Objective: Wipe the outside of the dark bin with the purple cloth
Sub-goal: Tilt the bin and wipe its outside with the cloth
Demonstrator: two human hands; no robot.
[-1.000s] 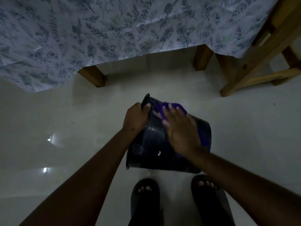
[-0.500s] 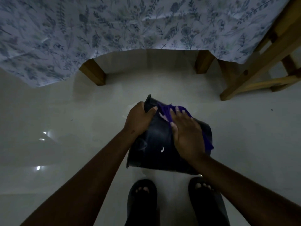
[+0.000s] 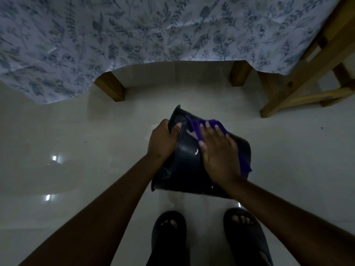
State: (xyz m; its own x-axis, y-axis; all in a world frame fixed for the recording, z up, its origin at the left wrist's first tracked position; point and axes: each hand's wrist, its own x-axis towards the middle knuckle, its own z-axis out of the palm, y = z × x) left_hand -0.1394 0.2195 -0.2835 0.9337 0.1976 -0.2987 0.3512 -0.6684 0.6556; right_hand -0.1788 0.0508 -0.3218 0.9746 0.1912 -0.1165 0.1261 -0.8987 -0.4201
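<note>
Bin (image 3: 184, 166) lies tipped on its side on the floor (image 3: 76, 169), just ahead of your feet (image 3: 207, 233), rim to the left. Your left hand (image 3: 163, 143) is on the rim at the bin's left end. Your right hand (image 3: 219, 156) lies flat on top of the bin w/ the cloth (image 3: 203, 124) under it; cloth pokes out past the fingers and down the right side. Table (image 3: 109, 86) w/ its hanging cover (image 3: 134, 31) sits beyond the bin. Chair (image 3: 299, 81) far right, behind the bin, well apart.
</note>
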